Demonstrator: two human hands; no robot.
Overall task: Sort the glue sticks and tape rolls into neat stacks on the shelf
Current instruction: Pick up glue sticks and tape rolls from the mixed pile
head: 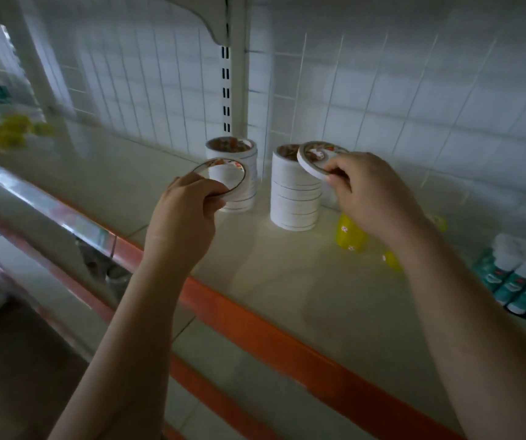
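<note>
- On the white shelf (287, 281), two tape stacks stand at the back near the wire grid wall (382, 90): left stack (242, 173) by the slotted post (226, 90), right stack (295, 201) just beside it, apart.
- Left hand (185, 214) holds a thin tape ring (223, 176) by its near edge, grip curled around the rim; ring roughly level, in front of left stack, off the shelf.
- Right hand (369, 198) pinches a thicker tape roll (314, 160) at its edge, thumb and fingers closed on it; roll tilted, over the top of right stack, contact unclear.
- Yellow bottles (350, 236) stand on the shelf below the right wrist, partly hidden.
- Glue sticks (522, 281), teal bodies with white caps, lie packed in a group at the shelf's right edge, well apart from the tape.
- Orange rail (271, 328) runs along the shelf's front edge.
- Blurred yellow items (4, 128) at far left; cannot tell what.
</note>
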